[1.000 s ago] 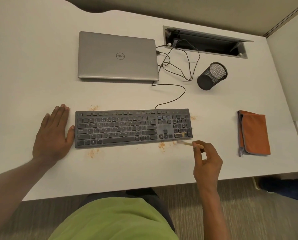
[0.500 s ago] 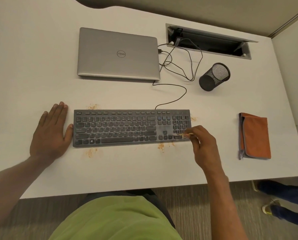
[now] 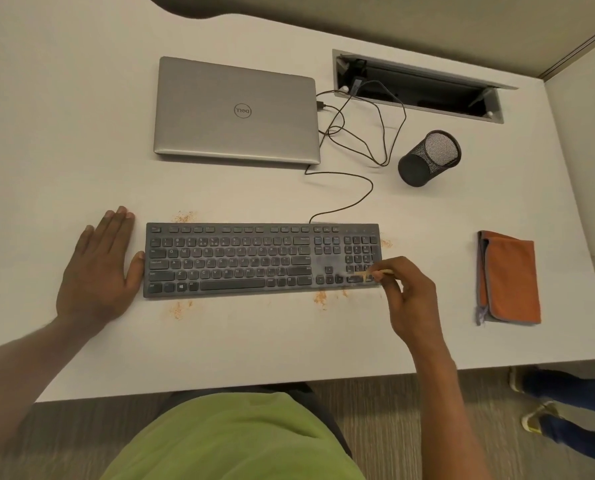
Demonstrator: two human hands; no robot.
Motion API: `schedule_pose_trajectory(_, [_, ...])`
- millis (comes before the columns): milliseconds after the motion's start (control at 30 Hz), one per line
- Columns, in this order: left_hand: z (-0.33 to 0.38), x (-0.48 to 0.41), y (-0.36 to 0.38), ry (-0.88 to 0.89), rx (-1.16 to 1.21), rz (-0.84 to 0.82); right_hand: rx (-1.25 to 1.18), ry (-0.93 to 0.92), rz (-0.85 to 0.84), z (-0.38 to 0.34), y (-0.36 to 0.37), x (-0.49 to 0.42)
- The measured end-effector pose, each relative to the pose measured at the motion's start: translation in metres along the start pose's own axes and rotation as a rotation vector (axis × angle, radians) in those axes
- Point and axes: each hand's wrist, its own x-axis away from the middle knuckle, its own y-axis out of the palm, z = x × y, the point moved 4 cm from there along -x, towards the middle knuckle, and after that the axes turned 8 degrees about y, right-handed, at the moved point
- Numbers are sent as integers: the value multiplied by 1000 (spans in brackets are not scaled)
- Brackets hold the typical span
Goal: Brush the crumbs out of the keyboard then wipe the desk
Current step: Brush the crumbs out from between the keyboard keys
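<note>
White desk (image 3: 254, 341) carries keyboard (image 3: 240, 261), near centre. Left hand (image 3: 98, 268) flat, fingers straight, braces its left end against sliding; right hand (image 3: 410, 296) pinches brush (image 3: 368, 273) on numpad (crumbs (image 3: 320, 297) litter near edge). Orange cloth (image 3: 510, 278) lies right.

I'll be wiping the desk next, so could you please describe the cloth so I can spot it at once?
From the keyboard in the middle of the desk, look right, past the right hand. The cloth lies near the desk's right edge. It is folded, orange with a grey border, unlike the black mesh cup farther back.
</note>
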Motion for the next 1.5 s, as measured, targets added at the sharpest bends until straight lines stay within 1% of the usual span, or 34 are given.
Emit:
schedule_pose_trajectory(200, [0, 0, -1, 1, -3, -1, 67, 33, 113, 24, -20, 3])
schedule_pose_trajectory(333, [0, 0, -1, -2, -3, -1, -11, 53, 173, 20, -24, 7])
schedule_pose_trajectory(433, [0, 0, -1, -1, -3, 1, -77, 61, 151, 13, -18, 6])
schedule_pose_trajectory(500, [0, 0, -1, -2, -3, 3, -69, 47, 93, 10, -9, 5])
schedule_pose_trajectory(567, [0, 0, -1, -2, -4, 0, -49, 44, 71, 12, -4, 4])
schedule_pose_trajectory(767, [0, 0, -1, -3, -3, 3, 1, 120, 220, 29, -15, 8])
schedule_pose_trajectory(900, [0, 0, 0, -3, -3, 3, -95, 194, 347, 24, -16, 14])
schedule_pose_trajectory(1000, [0, 0, 0, -3, -8, 1, -151, 213, 426, 22, -12, 16])
schedule_pose_trajectory(1300, [-1, 0, 0, 2, -8, -1, -149, 280, 392, 36, 0, 40])
schedule_pose_trajectory(1500, [-1, 0, 0, -3, -4, -9, -173, 248, 433, 27, -6, 42])
